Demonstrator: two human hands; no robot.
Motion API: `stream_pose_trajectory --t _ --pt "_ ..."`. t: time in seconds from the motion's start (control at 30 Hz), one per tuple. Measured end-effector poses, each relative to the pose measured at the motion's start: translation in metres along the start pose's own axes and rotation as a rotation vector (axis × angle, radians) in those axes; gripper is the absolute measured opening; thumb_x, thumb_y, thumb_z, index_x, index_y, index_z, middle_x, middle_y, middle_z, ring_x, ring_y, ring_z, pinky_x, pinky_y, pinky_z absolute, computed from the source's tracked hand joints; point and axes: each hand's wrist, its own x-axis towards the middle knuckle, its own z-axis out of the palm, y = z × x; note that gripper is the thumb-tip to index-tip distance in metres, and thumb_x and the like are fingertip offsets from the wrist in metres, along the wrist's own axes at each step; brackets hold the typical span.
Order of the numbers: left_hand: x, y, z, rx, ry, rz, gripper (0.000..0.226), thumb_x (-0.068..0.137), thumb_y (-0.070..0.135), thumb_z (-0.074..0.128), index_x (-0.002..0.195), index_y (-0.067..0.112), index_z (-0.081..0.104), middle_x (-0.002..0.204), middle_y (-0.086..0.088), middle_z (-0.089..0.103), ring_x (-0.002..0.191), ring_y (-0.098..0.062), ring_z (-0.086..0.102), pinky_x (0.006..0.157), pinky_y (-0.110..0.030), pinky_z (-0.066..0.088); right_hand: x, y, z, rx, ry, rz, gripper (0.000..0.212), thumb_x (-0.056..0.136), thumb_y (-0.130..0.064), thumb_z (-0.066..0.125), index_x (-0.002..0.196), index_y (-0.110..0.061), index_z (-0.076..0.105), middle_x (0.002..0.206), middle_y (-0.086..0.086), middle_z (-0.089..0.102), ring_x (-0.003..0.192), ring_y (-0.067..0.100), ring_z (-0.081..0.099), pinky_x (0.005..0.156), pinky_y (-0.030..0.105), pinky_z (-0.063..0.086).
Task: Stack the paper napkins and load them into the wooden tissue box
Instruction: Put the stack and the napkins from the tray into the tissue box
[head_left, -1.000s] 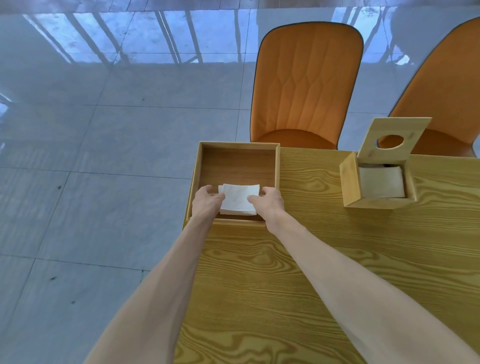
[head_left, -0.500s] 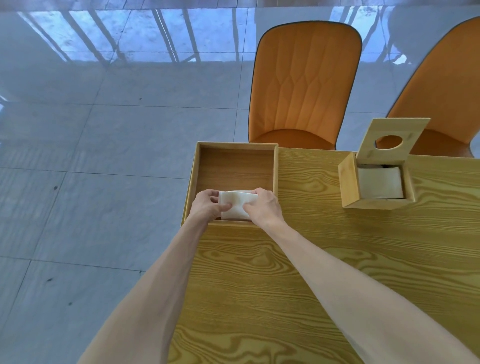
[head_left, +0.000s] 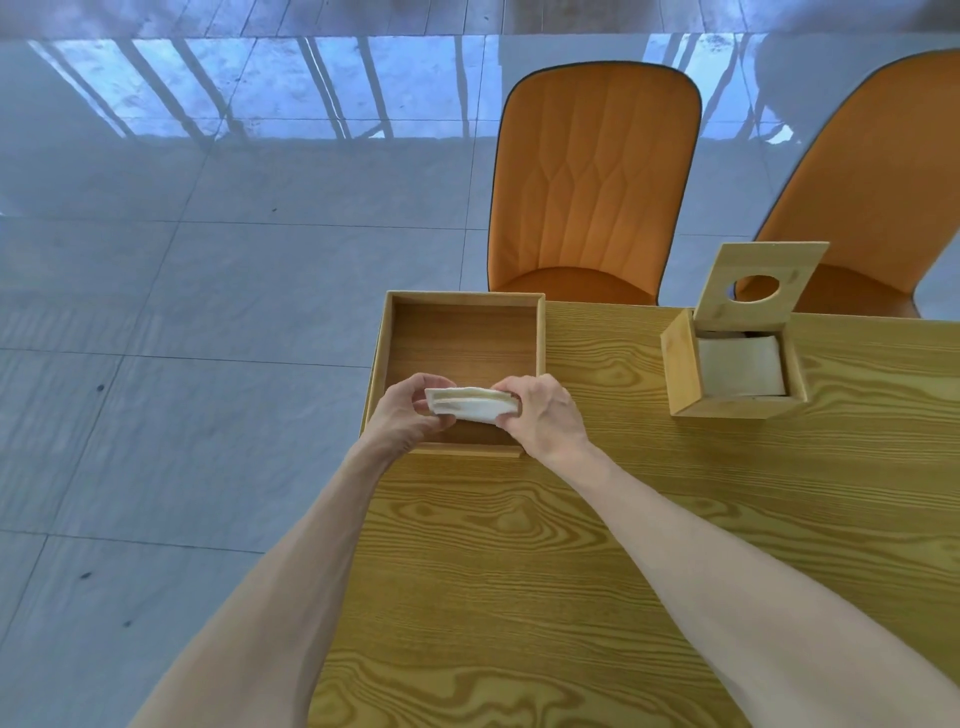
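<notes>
A small stack of white paper napkins (head_left: 470, 404) is held edge-on between both hands, just above the near part of an open wooden tray (head_left: 540, 338). My left hand (head_left: 402, 415) grips its left end and my right hand (head_left: 540, 415) grips its right end. The tray's floor shows bare behind the stack. To the right stands the wooden tissue box (head_left: 683, 374), its lid (head_left: 758, 286) with a round hole tilted up and open. White napkins (head_left: 740, 366) lie inside the box.
The wooden table (head_left: 623, 545) runs from the tray to the right and toward me; its left edge drops to grey floor tiles. Two orange chairs (head_left: 592, 176) (head_left: 878, 171) stand behind the table's far edge.
The napkin stack lay flat in the tray; both hands closed on it, lifted it and turned it up so its edge faces me.
</notes>
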Motion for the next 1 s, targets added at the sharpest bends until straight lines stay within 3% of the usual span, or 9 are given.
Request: stream_pose_trajectory --t 0.13,0.27,0.37,0.53,0.83,1.0 --pt "0.0 -0.002 0.004 0.071 0.008 0.001 0.03 0.081 0.008 0.078 0.106 0.023 0.07 0.101 0.007 0.07 0.1 -0.015 0.066 0.081 -0.023 0.053 -0.005 0.004 0.001 0.016 0.003 0.02 0.03 0.089 -0.019 0.069 0.118 -0.026 0.069 0.104 0.001 0.072 0.099 0.021 0.062 0.079 0.033 0.051" --pt "-0.002 -0.001 0.003 0.022 0.047 0.009 0.024 0.081 0.019 0.079 0.104 0.021 0.071 0.101 0.002 0.072 0.099 -0.016 0.066 0.085 -0.031 0.054 -0.006 0.005 -0.002 0.117 0.036 0.05 0.023 0.089 -0.02 0.068 0.111 -0.022 0.072 0.095 0.001 0.073 0.088 0.021 0.065 0.068 0.028 0.043" --pt "-0.005 0.006 0.004 -0.08 0.068 0.008 0.033 0.082 0.023 0.078 0.112 0.014 0.068 0.106 -0.001 0.072 0.098 -0.016 0.065 0.084 -0.028 0.051 -0.007 0.006 -0.009 0.186 0.056 0.061 0.022 0.09 -0.022 0.067 0.111 -0.021 0.072 0.092 0.0 0.072 0.082 0.019 0.062 0.066 0.028 0.044" --pt "-0.016 0.022 0.015 -0.172 0.051 0.012 0.03 0.086 0.03 0.073 0.113 0.016 0.067 0.102 0.003 0.07 0.093 -0.012 0.063 0.075 -0.023 0.054 -0.016 0.013 -0.03 0.352 0.064 0.083 0.022 0.089 -0.031 0.068 0.106 -0.018 0.073 0.091 -0.002 0.072 0.082 0.017 0.067 0.075 0.037 0.055" --pt "-0.037 0.06 0.066 -0.253 -0.041 -0.006 0.04 0.089 0.032 0.071 0.123 0.013 0.059 0.114 -0.006 0.07 0.09 -0.018 0.071 0.06 -0.019 0.057 -0.055 0.056 -0.077 0.498 0.119 0.16 0.027 0.089 -0.039 0.07 0.102 -0.016 0.072 0.092 -0.004 0.072 0.082 0.012 0.066 0.065 0.021 0.049" --pt "-0.047 0.075 0.112 -0.244 -0.05 0.012 0.039 0.089 0.03 0.071 0.121 0.012 0.058 0.107 -0.004 0.073 0.085 -0.015 0.07 0.064 -0.022 0.058 -0.082 0.094 -0.093 0.522 0.153 0.231 0.033 0.088 -0.041 0.069 0.107 -0.015 0.073 0.098 -0.001 0.073 0.091 0.016 0.068 0.08 0.034 0.057"
